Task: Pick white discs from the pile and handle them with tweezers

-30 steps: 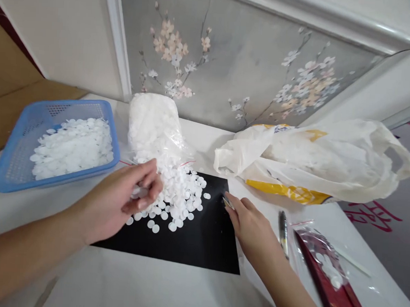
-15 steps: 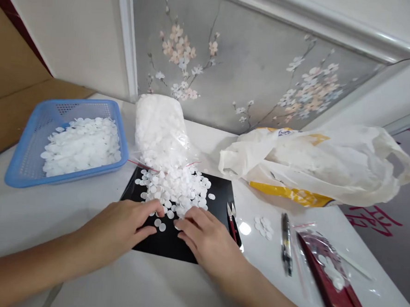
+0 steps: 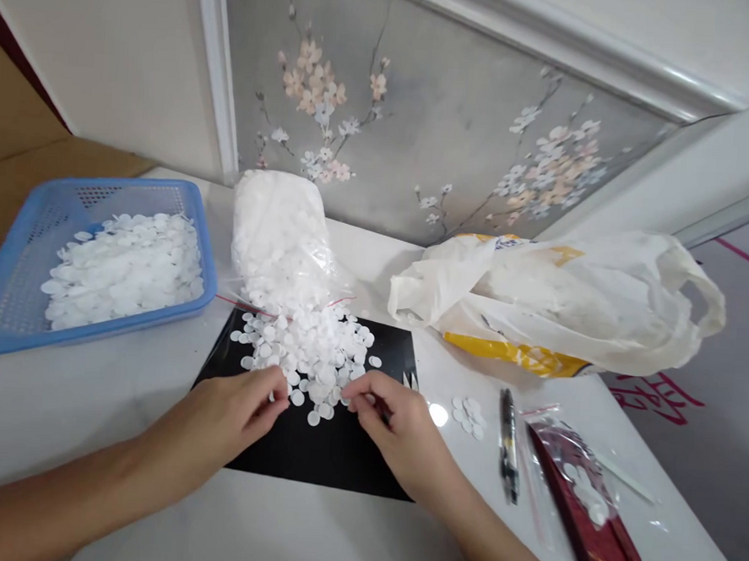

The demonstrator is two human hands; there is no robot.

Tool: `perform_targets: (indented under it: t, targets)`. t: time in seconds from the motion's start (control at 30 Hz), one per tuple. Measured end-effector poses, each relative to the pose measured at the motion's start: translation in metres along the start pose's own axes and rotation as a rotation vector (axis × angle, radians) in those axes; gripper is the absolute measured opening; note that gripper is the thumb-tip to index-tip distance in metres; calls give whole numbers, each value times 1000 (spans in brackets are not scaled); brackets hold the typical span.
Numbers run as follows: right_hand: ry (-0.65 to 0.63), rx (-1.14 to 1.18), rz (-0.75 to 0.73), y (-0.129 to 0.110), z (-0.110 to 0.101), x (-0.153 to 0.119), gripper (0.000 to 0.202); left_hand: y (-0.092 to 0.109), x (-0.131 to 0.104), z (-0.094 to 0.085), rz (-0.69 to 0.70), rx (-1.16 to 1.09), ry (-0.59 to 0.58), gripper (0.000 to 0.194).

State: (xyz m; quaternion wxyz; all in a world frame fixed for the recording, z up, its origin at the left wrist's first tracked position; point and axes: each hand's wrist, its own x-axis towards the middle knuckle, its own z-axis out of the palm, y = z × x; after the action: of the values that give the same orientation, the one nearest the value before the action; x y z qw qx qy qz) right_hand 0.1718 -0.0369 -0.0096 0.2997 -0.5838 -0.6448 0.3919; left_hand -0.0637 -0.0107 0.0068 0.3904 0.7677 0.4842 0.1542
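A heap of small white discs (image 3: 310, 344) lies on a black board (image 3: 313, 459), spilling from the mouth of a clear plastic bag (image 3: 282, 224) full of more of them. My left hand (image 3: 240, 408) is at the heap's left front edge, thumb and forefinger pinched together; whatever is between them is hidden. At the heap's right front edge, my right hand (image 3: 400, 426) has its thumb and forefinger closed about the rim of a white disc. A few discs lie on the board between the two hands. Scissors (image 3: 410, 380) show partly behind my right hand.
At the left stands a blue basket (image 3: 93, 322) of discs. A white and yellow carrier bag (image 3: 557, 300) lies at the back right. Nearer are a small group of discs (image 3: 468, 417), a pen (image 3: 509, 445) and a dark red strip (image 3: 582, 513) with a small clear bag.
My right hand has lifted slightly and its fingers have drawn together at the heap's edge. My left fingers have closed into a pinch. Loose front discs now sit closer to the heap.
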Motion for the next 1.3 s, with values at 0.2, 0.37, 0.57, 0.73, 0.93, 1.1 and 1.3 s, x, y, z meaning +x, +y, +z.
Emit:
perform_targets:
  t: [0.2, 0.37, 0.57, 0.73, 0.93, 1.1, 1.3]
  targets:
    - [-37, -175, -262, 3, 16, 2, 12, 22, 9, -14, -395, -763, -225, 16]
    - [-19, -65, -168, -2, 9, 2, 16, 23, 13, -5, -270, -362, -269, 14]
    - [-41, 177, 95, 0, -2, 3, 16, 22, 19, 22, 20, 368, -145, 8]
    - [4, -27, -134, 4, 6, 2, 17, 12, 26, 34, 88, 416, -46, 14]
    - [26, -286, -309, 9, 15, 4, 14, 23, 29, 7, -116, -96, -157, 23]
    - [38, 29, -64, 2, 11, 6, 12, 37, 31, -5, -353, -718, -270, 21]
    - [15, 309, 177, 1, 3, 4, 9, 36, 33, 6, -247, -529, -213, 19]
